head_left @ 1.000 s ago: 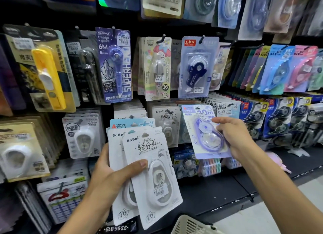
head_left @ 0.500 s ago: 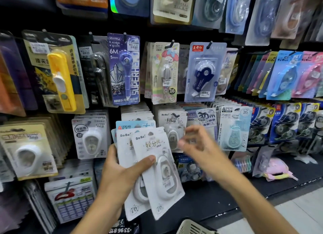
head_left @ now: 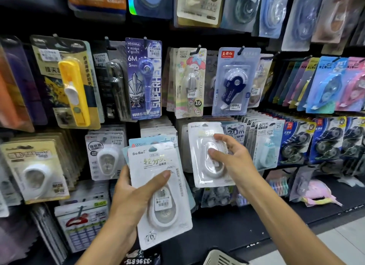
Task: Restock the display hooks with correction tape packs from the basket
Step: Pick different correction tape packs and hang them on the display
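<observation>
The left hand gripped a small fan of white packs, thumb pressed flat across the front card and fingers curled behind. The front pack was a glossy white card with a clear plastic blister moulded over an egg-shaped white tape dispenser; a price sticker sat on the blister. Behind it, edges of pale blue cards showed at the top.

The right hand pinched a single pack of the same kind, thumb on the blister and fingers curled round the right edge. This pack was held upright and a little blurred, in front of the lower row of hanging cards, its top near a row of stacked white packs; whether its hole was on a hook could not be told.

The rack behind was dark, with thin metal hooks. On the upper row hung a yellow dispenser on a dull gold card, a purple card with a pen-shaped tape, a pastel cartoon card, and a navy dispenser under clear plastic. To the right, blue packs with black reels overlapped closely. A pink bundle lay on the black shelf below. The basket, white slotted plastic, showed only its rim at the bottom edge, beneath the right forearm.
</observation>
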